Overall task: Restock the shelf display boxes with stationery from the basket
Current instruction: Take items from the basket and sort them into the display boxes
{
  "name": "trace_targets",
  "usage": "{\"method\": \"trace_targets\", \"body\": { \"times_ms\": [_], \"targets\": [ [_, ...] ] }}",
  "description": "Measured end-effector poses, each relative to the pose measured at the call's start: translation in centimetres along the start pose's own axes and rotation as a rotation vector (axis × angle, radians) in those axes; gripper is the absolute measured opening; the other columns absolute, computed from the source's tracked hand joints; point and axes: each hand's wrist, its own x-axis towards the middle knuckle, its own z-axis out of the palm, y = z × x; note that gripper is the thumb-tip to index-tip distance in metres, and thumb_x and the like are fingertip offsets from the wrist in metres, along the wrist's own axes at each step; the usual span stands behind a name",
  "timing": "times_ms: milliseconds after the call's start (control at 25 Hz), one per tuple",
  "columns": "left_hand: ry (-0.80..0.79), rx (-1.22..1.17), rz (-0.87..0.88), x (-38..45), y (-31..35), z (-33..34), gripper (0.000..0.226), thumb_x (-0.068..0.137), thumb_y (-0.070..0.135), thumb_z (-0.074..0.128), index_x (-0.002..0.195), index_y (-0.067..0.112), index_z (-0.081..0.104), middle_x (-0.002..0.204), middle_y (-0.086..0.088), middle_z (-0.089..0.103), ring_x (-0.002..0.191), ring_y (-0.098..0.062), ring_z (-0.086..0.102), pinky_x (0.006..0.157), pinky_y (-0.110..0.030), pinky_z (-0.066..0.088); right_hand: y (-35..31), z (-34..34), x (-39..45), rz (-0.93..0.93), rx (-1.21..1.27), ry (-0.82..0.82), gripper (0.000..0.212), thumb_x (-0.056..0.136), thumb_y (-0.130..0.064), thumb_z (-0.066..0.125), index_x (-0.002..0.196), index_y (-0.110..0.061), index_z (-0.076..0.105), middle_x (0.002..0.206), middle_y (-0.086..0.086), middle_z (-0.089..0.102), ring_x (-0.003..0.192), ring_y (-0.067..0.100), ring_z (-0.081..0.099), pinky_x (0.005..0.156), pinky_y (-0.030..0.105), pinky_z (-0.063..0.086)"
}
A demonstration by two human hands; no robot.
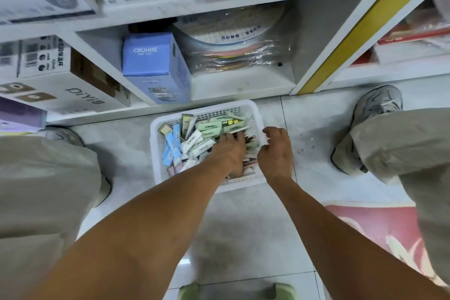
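Fingers (235, 137) of the left hand (227, 153) lie spread among small light stiff stationery packs (194, 140) in the basket (155, 151), best pinched across their narrow sides, the right hand (276, 151) loosely curled, empty, just beside

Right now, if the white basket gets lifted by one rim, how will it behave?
The white basket is slotted thin plastic, so it probably flexes. The small stationery packs lie loose in a heap and would likely slide toward the low side. The load looks light; the left hand is reaching among them.
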Motion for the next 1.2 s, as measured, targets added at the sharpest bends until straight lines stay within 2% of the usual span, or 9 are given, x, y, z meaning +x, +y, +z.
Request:
{"method": "trace_targets", "body": {
  "times_ms": [120,240,520,640,760,840,960,1080,1200],
  "targets": [
    [0.032,-0.071,-0.001,0.3,-0.4,-0.4,0.089,0.065,0.017,0.082,0.137,0.009,0.031,0.116,-0.015,0.056,0.106,-0.031,0.056,0.078,-0.038,0.052,0.1,0.0,0.0,0.022,0.021,-0.005,0.051,0.079,0.013,0.045,0.122,-0.010,0.061,0.119,0.006,0.055,0.109,0.029,0.057,0.086,0.045,0.051],
    [0.016,-0.142,0.056,0.5,-2.2,-1.8,0.086,0.056,0.027,0.093,0.123,0.011,0.042,0.082,0.000,0.056,0.074,-0.020,0.057,0.053,-0.029,0.040,0.1,-0.1,0.2,0.004,0.020,-0.008,0.050,0.081,0.013,0.046,0.122,-0.011,0.061,0.119,0.006,0.057,0.108,0.028,0.057,0.084,0.045,0.053],
    [-0.019,-0.436,0.039,-1.0,-5.8,-3.1,0.081,0.067,0.017,0.085,0.137,0.005,0.044,0.103,-0.008,0.061,0.091,-0.023,0.062,0.078,-0.041,0.057,-0.6,-0.9,0.1,-0.055,0.010,-0.032,0.049,0.081,0.014,0.048,0.122,-0.010,0.061,0.119,0.007,0.058,0.105,0.028,0.059,0.082,0.044,0.054],
    [-0.005,-0.796,-0.014,-3.3,-7.4,-3.8,0.084,0.066,0.015,0.088,0.138,0.004,0.045,0.096,-0.007,0.062,0.085,-0.021,0.064,0.066,-0.034,0.053,-2.1,-1.7,0.2,-0.051,0.056,-0.112,0.047,0.084,0.011,0.050,0.123,-0.013,0.061,0.118,0.005,0.059,0.100,0.025,0.060,0.082,0.039,0.054],
    [-0.021,-1.069,-0.034,-6.4,-8.6,-5.1,0.055,0.063,0.006,0.088,0.111,0.004,0.062,0.090,-0.012,0.070,0.069,-0.020,0.068,0.056,-0.030,0.052,-5.1,-3.0,0.3,0.112,0.396,-0.352,0.037,0.087,0.008,0.053,0.117,-0.013,0.063,0.102,0.008,0.067,0.082,0.021,0.066,0.061,0.024,0.051],
    [-0.003,-1.187,0.004,-9.1,-8.9,-6.3,0.041,0.064,0.000,0.085,0.100,0.005,0.067,0.086,-0.015,0.072,0.067,-0.022,0.068,0.059,-0.033,0.056,-7.5,-4.6,0.2,0.178,0.643,-0.499,0.029,0.090,0.005,0.052,0.114,-0.007,0.065,0.091,0.012,0.072,0.069,0.021,0.068,0.053,0.024,0.050],
    [0.060,-1.308,0.071,-13.1,-9.1,-8.6,0.044,0.065,-0.004,0.082,0.105,0.004,0.069,0.097,-0.024,0.071,0.081,-0.032,0.069,0.075,-0.046,0.056,-11.3,-8.0,-0.3,0.166,0.869,-0.645,0.018,0.096,0.000,0.056,0.110,-0.003,0.067,0.088,0.014,0.072,0.066,0.025,0.068,0.055,0.027,0.053],
    [0.078,-1.331,0.099,-17.3,-9.3,-11.8,0.060,0.055,0.002,0.086,0.111,-0.002,0.064,0.097,-0.031,0.067,0.084,-0.045,0.066,0.080,-0.055,0.052,-15.5,-11.4,-1.5,0.069,0.833,-0.657,0.018,0.095,-0.016,0.068,0.105,-0.001,0.066,0.081,0.014,0.070,0.061,0.022,0.065,0.058,0.027,0.056],
    [0.098,-1.391,0.132,-21.5,-9.5,-15.3,0.057,0.055,0.004,0.086,0.106,-0.004,0.063,0.082,-0.024,0.066,0.069,-0.034,0.064,0.067,-0.043,0.052,-20.3,-15.1,-2.5,-0.042,0.776,-0.599,0.020,0.093,-0.017,0.069,0.099,0.001,0.066,0.070,0.013,0.067,0.052,0.017,0.061,0.052,0.023,0.053]
  ]
}}
